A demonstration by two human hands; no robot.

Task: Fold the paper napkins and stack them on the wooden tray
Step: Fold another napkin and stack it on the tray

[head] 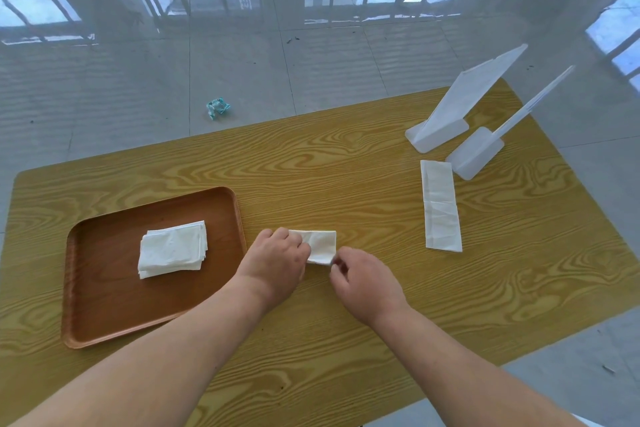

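several folded napkins already sit as a stack (173, 249) on the tray (104, 305), edges a bit ragged, exact count not readable. one napkin (320, 245) is in work on the tabletop (381, 288), just right of the tray. one more strip (441, 206) lies flat and well apart toward the right, still long, so we judge it not yet folded down.

hands: our left hand (277, 262) lies over the left end of the napkin, knuckles up; we can't tell if it pinches or just presses. our right hand (363, 282) has fingertips closed on the near right corner of the same napkin. hands near each other, not touching, napkin bridging them.

progress as we read it: most of the batch done, current piece mid-fold or at the final crease, then it goes on the stack, then the strip. no other loose napkins visible.

materials:
- napkins: thin white tissue, soft, faint embossing and crease lines, corners floppy. will shift easily, so we'd press the crease flat before lifting.
- tray: reddish-brown wood, rounded corners, low raised rim, smooth matte.
- tabletop: yellow wood-grain laminate, rounded corners, bold swirl pattern.
- two white plastic stands (450, 114) at the far right, each a flat base with a tilted thin panel, close to the strip's far end.
- crumpled teal wrapper (217, 107) on the tiled floor beyond the tabletop, not relevant.
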